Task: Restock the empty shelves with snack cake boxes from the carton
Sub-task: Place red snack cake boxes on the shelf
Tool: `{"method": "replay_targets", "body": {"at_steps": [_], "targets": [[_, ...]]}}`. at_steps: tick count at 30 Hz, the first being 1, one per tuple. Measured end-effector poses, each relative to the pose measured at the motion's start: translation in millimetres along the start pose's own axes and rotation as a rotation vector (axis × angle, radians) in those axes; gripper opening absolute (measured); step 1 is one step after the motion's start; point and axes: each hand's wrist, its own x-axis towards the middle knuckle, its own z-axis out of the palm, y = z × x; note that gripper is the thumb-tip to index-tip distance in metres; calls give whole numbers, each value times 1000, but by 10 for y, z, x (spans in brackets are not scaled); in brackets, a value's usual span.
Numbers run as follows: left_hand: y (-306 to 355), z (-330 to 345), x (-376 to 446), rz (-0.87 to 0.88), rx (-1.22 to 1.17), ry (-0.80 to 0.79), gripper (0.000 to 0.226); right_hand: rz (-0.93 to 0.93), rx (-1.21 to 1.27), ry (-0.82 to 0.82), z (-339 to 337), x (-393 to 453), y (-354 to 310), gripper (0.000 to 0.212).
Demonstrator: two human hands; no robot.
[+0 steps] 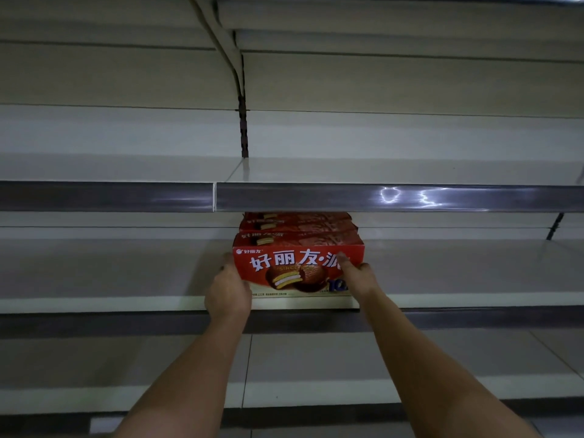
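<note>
A red snack cake box (294, 263) stands upright at the front edge of the middle shelf (94, 303), its printed face toward me. My left hand (227, 289) holds its left end, fingers wrapped round the side. My right hand (357, 275) holds its right end, with the thumb lying on the front face. Directly behind it, two more red boxes (297, 224) stand in a row, partly hidden by the price rail of the shelf above. The carton is not in view.
The upper shelf (347, 172) with a shiny price rail (347, 197) overhangs the boxes. A lower shelf (316, 390) lies under my forearms. A slotted upright and bracket (242, 131) divide the bays. The shelf surface runs bare to both sides of the boxes.
</note>
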Motion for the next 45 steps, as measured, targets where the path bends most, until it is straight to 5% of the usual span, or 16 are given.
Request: {"method": "replay_targets", "body": {"at_steps": [7, 12, 20, 26, 32, 41, 45], "targets": [[12, 51, 135, -57, -30, -5, 33, 25, -69, 59, 80, 113, 1, 51], [73, 48, 209, -263, -387, -105, 16, 60, -220, 34, 15, 168, -41, 55], [233, -39, -3, -255, -497, -268, 43, -5, -621, -43, -167, 71, -63, 53], [110, -78, -300, -121, -136, -140, 32, 1, -843, -6, -326, -315, -54, 46], [31, -213, -618, 284, -32, -137, 31, 26, -806, 156, -471, -826, 141, 41], [-140, 0, -1623, 642, 81, -594, 34, 259, -910, 354, -905, -2298, 830, 43], [-62, 183, -2278, 763, 98, -786, 37, 378, -821, 580, -1305, -3026, 1093, 43]]}}
